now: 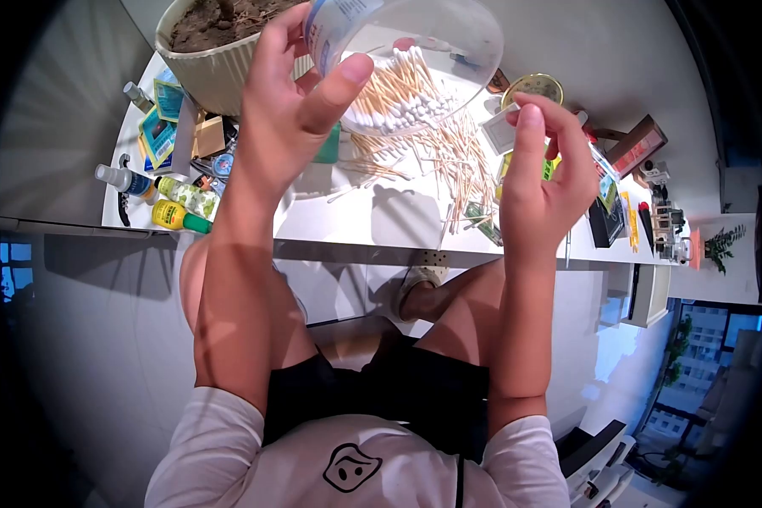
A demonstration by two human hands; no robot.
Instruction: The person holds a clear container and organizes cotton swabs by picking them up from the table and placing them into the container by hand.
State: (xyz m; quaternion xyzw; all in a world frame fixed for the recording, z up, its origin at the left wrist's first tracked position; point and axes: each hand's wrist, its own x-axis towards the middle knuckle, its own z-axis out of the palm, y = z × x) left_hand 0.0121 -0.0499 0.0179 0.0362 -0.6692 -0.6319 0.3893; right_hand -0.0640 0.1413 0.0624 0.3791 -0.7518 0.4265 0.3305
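My left hand grips a clear plastic tub by its labelled side, tilted above the desk. A bundle of cotton swabs shows inside or through the tub's clear wall. Below it, a loose pile of cotton swabs spreads over the white desk. To the right of the pile, my right hand is raised with thumb and index fingertip together. Whatever those fingertips hold is too small to make out. A pale square piece appears just beside them; I cannot tell whether they touch it.
A ribbed planter with soil stands at the back left. Bottles, including a yellow one with a green cap, and packets crowd the left side. On the right are a round gold-rimmed tin, a dark box and small jars.
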